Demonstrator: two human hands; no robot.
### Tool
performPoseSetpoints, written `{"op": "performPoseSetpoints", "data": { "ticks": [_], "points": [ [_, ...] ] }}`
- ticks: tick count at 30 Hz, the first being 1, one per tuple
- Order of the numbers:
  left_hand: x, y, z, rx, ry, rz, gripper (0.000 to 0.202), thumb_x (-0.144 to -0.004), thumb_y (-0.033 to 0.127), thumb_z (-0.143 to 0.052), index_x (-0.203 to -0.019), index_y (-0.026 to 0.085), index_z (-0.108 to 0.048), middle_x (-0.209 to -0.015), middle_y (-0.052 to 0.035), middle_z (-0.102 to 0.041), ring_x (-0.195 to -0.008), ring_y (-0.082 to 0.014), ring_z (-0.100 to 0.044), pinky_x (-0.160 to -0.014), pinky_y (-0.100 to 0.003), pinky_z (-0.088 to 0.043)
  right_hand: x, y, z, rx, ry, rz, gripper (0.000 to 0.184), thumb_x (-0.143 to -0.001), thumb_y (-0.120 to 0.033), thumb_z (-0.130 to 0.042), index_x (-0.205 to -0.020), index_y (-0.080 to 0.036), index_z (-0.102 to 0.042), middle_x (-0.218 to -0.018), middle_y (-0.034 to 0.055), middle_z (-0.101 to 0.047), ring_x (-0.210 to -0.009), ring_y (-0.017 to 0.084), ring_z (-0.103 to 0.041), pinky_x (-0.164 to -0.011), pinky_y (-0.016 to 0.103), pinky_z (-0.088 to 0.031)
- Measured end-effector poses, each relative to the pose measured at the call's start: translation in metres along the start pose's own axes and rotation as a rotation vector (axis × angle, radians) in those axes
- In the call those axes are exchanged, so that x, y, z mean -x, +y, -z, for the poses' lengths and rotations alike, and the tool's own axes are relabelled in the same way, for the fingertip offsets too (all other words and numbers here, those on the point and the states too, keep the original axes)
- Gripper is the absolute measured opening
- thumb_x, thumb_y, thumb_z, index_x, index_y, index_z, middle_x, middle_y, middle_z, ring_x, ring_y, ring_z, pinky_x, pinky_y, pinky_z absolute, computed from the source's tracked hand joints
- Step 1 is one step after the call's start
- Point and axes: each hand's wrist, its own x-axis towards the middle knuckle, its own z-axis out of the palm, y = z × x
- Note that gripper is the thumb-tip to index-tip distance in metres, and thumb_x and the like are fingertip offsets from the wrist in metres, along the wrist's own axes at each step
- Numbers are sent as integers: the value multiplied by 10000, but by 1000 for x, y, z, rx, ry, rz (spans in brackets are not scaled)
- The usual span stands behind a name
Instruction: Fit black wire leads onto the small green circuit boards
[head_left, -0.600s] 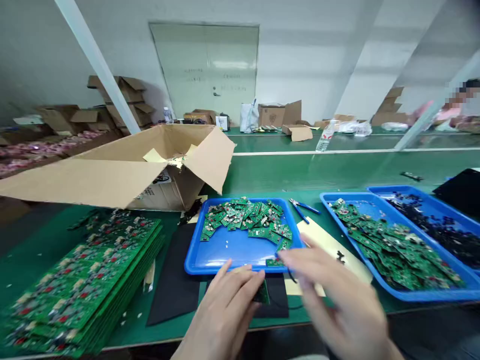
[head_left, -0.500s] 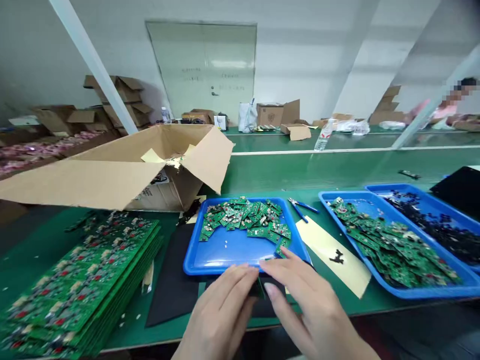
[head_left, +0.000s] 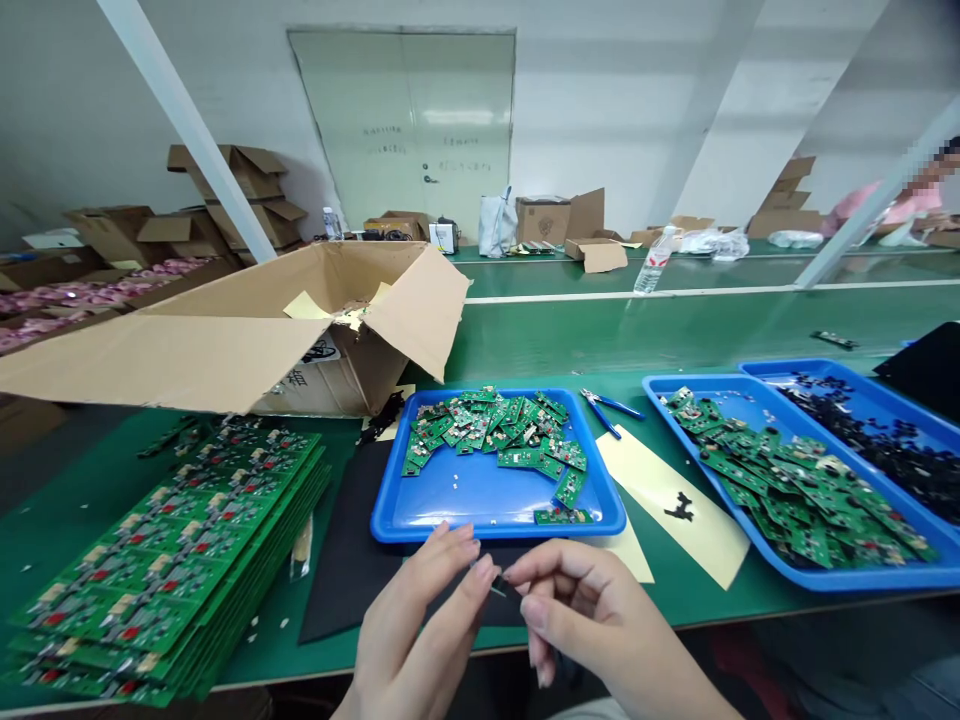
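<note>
Close to the table's front edge, my left hand (head_left: 424,625) and my right hand (head_left: 600,615) meet over a small dark piece (head_left: 498,588), mostly covered by fingers. My right thumb and fingers are closed on it. The left fingertips press at its other side, the upper fingers held straighter. Just beyond them lies a blue tray (head_left: 465,505) with loose green circuit boards (head_left: 480,425) heaped toward its back. One small board (head_left: 562,517) rests by the tray's near right corner. Under the hands is a black mat (head_left: 352,565).
Stacked circuit board panels (head_left: 172,560) stand at left, before an open cardboard box (head_left: 322,385). Blue-handled nippers (head_left: 604,410) and yellow paper (head_left: 705,545) with a black scrap (head_left: 680,507) lie right. Beyond are a tray of boards (head_left: 795,480) and one of black parts (head_left: 892,430).
Both hands have drawn slightly toward me, away from the tray's rim. My right fingers have curled in to a pinch. The small board at the tray's near right corner now shows.
</note>
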Motion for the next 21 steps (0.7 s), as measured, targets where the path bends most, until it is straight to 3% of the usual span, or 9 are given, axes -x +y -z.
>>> {"op": "performPoseSetpoints", "data": {
  "ticks": [3, 7, 12, 21],
  "points": [
    [3, 0, 2, -5, 10, -14, 515, -806, -54, -570, -1303, 70, -514, -1162, -121, -588, -1142, -237, -572, -1014, -383, -493, 4, -8, -6, 7, 47, -52, 359, -708, -443, -780, -808, -127, -642, -562, -27, -632, -463, 47, -575, -494, 149, -473],
    [0, 5, 4, 3, 52, 21, 543, -835, -29, -566, -1352, 105, -466, -1136, -105, -600, -1112, -198, -593, -1002, -326, -505, 5, -8, -7, 17, 30, -45, 375, -696, -456, -780, -739, -125, -611, -531, -27, -612, -418, 35, -538, -445, 129, -431],
    [-4, 7, 7, 23, -42, 72, 605, -823, -44, -581, -1381, 131, -425, -1145, -100, -603, -1127, -165, -585, -1018, -284, -488, 1, 0, -1, -16, -38, -29, 378, -699, -470, -770, -737, -133, -605, -483, -53, -548, -361, 25, -463, -390, 119, -385],
    [-2, 6, 14, 82, -87, 58, 499, -827, -43, -584, -1295, 108, -500, -1133, -125, -642, -1166, -173, -587, -989, -292, -515, 5, -12, -6, 153, 1, -36, 337, -749, -455, -716, -769, -138, -603, -534, -44, -548, -411, 39, -465, -428, 147, -406]
  ]
}}
